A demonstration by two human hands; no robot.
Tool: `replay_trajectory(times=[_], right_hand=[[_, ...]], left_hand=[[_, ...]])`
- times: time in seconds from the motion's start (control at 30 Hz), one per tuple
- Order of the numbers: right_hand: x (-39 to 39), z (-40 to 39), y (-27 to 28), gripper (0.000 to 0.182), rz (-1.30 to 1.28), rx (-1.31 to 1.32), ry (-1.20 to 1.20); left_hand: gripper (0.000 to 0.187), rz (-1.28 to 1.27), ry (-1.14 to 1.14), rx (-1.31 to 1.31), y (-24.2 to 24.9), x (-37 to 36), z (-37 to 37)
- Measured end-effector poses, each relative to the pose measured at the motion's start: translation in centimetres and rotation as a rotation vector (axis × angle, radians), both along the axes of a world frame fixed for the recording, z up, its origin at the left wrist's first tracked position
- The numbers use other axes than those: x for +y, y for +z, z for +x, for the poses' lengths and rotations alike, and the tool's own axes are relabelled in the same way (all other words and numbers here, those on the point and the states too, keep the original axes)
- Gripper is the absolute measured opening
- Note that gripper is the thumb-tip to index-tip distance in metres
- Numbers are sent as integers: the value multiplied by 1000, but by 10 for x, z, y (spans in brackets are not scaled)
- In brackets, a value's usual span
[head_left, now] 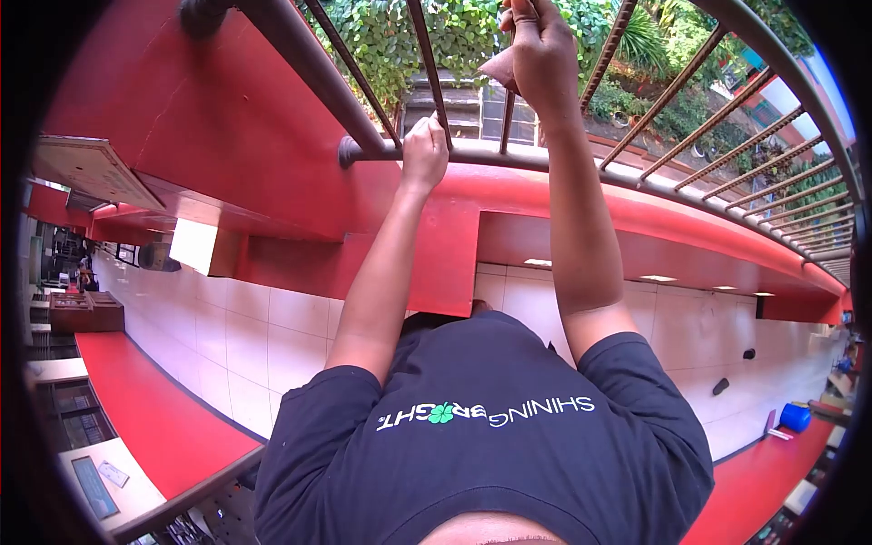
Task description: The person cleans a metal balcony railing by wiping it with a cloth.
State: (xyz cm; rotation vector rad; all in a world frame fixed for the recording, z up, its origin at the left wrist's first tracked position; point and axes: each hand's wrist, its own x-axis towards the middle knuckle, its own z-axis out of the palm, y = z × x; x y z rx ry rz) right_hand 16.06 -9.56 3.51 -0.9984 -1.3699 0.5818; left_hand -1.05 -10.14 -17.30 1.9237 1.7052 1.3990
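My left hand (425, 153) is closed at the foot of a thin ribbed bar (427, 56) of the metal railing, just above its lower rail (490, 153). Higher up and to the right, my right hand (545, 59) is closed on a stiff brown sheet that looks like sandpaper (500, 70). One pointed corner of the sheet sticks out to the left of the fingers, overlapping the top of another railing bar (508, 123). Some of the right fingers are cut off by the frame's upper edge.
A red wall (227, 109) with a thick dark post (304, 68) stands at left. Below the railing runs a red ledge (445, 254) over a pale tiled floor (232, 331). Green plants (363, 50) and steps (445, 109) lie beyond the bars. A blue container (796, 417) is far right.
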Motion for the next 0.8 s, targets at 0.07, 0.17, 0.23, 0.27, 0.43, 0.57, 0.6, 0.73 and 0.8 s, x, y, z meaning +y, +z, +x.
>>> replay_trajectory(times=[0.07, 0.17, 0.23, 0.27, 0.43, 0.57, 0.6, 0.73, 0.8], right_hand=[[2, -1, -1, 21, 2, 27, 30], [7, -2, -5, 21, 7, 30, 20], [7, -2, -6, 22, 26, 18, 11], [6, -3, -6, 22, 24, 14, 10], [4, -1, -4, 23, 5, 28, 35], [8, -5, -7, 22, 52, 40, 34], [9, -6, -7, 23, 70, 26, 9], [10, -6, -7, 25, 51, 32, 13], [6, -9, -6, 26, -8, 49, -2]], left_hand=[[38, 9, -24, -29, 22, 0, 1], [38, 199, -78, -102, 95, 3, 2], [38, 272, -94, -101, 104, -1, 2], [38, 201, -80, -100, 90, -4, 2], [37, 10, -52, 30, -34, 1, -3], [36, 47, -98, 64, 5, 5, -10], [37, 96, -117, 20, 29, 5, -10], [38, 154, -145, -75, 69, -5, -6], [36, 75, -103, 166, 16, 5, -14]])
